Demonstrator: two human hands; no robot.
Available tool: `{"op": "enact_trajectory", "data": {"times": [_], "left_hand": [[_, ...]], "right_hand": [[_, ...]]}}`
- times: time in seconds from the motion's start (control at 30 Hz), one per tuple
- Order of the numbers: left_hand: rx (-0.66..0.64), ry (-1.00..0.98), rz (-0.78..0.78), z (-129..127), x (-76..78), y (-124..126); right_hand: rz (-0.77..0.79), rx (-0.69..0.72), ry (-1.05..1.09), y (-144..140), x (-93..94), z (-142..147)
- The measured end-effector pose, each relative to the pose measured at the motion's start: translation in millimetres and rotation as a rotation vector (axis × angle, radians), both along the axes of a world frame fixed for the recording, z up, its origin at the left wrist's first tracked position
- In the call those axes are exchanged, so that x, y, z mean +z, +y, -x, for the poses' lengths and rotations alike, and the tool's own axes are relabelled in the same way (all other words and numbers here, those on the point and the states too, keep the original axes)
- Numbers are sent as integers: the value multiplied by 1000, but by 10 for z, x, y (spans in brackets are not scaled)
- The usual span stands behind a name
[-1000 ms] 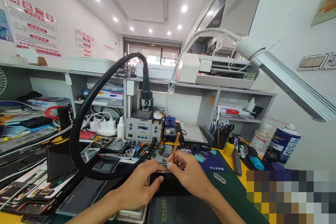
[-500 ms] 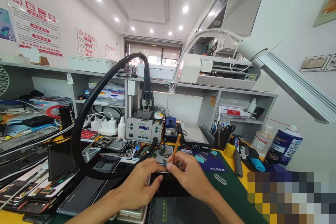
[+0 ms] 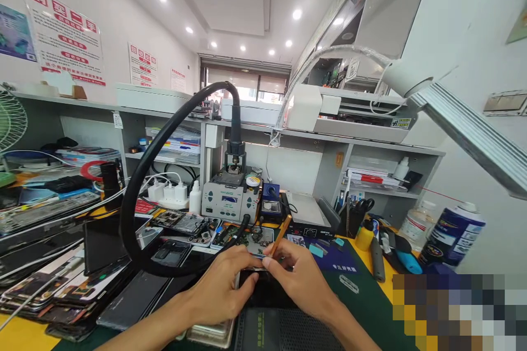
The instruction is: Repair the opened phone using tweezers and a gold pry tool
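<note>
My right hand [image 3: 294, 271] pinches a slim orange-brown handled tool [image 3: 282, 235], which leans up and to the right. What its lower tip touches is hidden by my fingers. My left hand [image 3: 224, 285] curls around the far edge of a dark, glossy phone-like device [image 3: 263, 292], fingertips above and thumb below. Both hands meet at that edge, nearly touching. Beneath them lies a black perforated mat [image 3: 302, 329].
Phones and phone parts [image 3: 53, 290] crowd the left side. A black hose [image 3: 134, 203] loops close to my left hand from the grey rework station [image 3: 229, 201]. A razor blade [image 3: 348, 283] lies on the green mat [image 3: 366, 312]; a spray can [image 3: 453, 233] stands at right.
The whole view has shifted slightly, so the surroundings sit further right. The orange-brown tool leans more to the right. Both hands keep nearly the same grip and place.
</note>
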State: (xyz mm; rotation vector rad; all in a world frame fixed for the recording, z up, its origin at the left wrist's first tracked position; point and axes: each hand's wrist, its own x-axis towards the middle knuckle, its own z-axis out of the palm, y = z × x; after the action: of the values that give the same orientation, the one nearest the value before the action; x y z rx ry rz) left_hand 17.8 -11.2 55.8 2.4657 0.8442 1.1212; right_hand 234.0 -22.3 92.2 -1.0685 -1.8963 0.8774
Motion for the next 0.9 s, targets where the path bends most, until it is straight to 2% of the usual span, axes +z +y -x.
{"op": "enact_trajectory", "data": {"times": [0.67,0.9], "left_hand": [[42,1,0,10,-62,-6],[37,-7,-24,16,-83,23]], "right_hand": [[13,-1,13,-8,12,33],[33,-49,7,-31,68,52]]}}
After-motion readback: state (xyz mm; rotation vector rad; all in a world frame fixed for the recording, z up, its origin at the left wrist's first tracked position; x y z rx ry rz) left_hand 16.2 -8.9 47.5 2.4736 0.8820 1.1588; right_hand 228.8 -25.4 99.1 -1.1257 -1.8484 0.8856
